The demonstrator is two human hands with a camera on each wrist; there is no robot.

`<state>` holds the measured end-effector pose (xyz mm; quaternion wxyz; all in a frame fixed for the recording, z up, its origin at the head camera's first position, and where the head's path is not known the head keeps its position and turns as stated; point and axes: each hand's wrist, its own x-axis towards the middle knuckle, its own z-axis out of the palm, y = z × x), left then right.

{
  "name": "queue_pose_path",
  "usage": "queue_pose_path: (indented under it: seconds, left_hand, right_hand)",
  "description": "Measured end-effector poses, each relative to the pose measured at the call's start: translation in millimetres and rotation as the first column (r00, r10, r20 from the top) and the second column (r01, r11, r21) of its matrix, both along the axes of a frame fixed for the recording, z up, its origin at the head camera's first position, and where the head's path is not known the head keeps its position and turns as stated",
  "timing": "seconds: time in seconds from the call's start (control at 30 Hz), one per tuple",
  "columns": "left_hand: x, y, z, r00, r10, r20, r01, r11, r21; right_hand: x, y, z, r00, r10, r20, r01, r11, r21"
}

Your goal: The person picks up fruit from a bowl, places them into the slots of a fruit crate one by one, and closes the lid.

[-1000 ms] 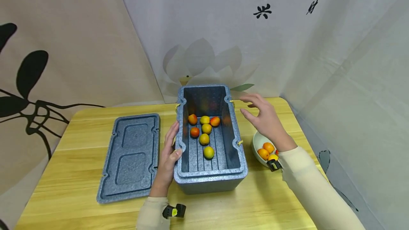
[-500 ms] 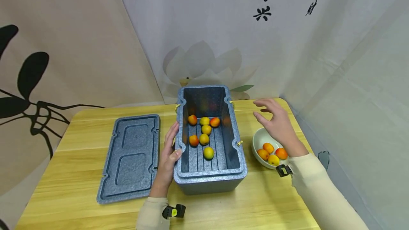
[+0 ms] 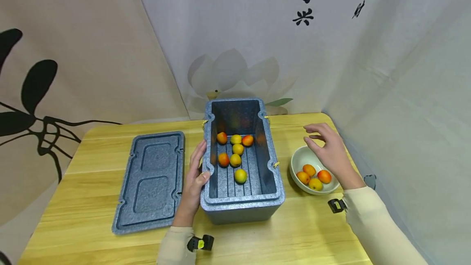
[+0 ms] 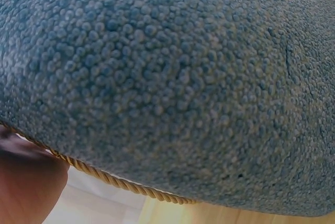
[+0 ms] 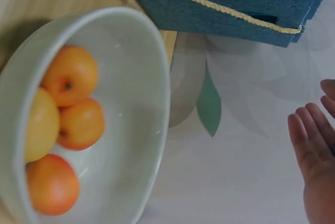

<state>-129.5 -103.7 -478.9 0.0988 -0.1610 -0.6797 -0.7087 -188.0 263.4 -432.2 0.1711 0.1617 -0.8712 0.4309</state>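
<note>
My left hand [image 3: 192,181] rests against the left outer wall of a blue-grey foam box [image 3: 243,216], with the thumb at its rim. Inside the open box lie several small red, orange and yellow fruits [image 3: 235,160]; their exact kind is unclear. My right hand [image 3: 329,150] hovers above the far right side of a pale bowl [image 3: 295,160], fingers loosely bent, holding nothing. Several orange and yellow fruits [image 5: 69,75] sit in the bowl. The left wrist view is mostly foam wall [image 4: 172,77], with a twisted rope [image 4: 120,182] along its edge and part of a hand.
A blue-grey foam lid [image 3: 151,183] lies flat on the wooden table [image 3: 84,199], left of the box. Yellow rope loops [image 3: 276,164] show at the box's side rims. A printed curtain [image 3: 235,23] hangs behind the table, and another stretch closes off the right.
My right hand has moved from beside the box's right rim rightward and nearer, over the bowl. One red-orange fruit in the box has rolled slightly nearer. The left hand stays put.
</note>
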Motion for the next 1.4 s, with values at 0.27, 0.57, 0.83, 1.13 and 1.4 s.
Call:
queue_pose_path:
  seconds: [0.27, 0.57, 0.83, 1.13, 1.4]
  left_hand:
    - [0.5, 0, -0.5, 1.000, 0.002, 0.004, -0.002, 1.000, -0.004]
    - [-0.3, -2, -3.1, 1.000, 0.006, 0.004, -0.005, 1.000, -0.006]
    - [-1.6, -1, -2.2, 1.000, -0.001, 0.006, 0.001, 1.000, 0.011]
    - [-0.2, 0, -1.3, 1.000, 0.001, 0.013, -0.001, 1.000, 0.011]
    - [-1.0, 0, -2.8, 1.000, 0.006, 0.014, -0.006, 1.000, 0.005]
  right_hand:
    - [9.6, 18, -14.8, 0.995, -0.041, 0.096, 0.038, 0.999, 0.028]
    - [17.5, 27, -34.1, 0.988, -0.066, 0.139, 0.061, 0.997, 0.043]
    - [19.5, 26, -49.9, 0.961, -0.064, 0.270, 0.043, 0.996, 0.082]
    - [23.0, 29, -65.0, 0.938, -0.051, 0.342, 0.020, 0.996, 0.092]
    - [24.3, 30, -75.7, 0.931, -0.044, 0.362, 0.008, 0.995, 0.103]
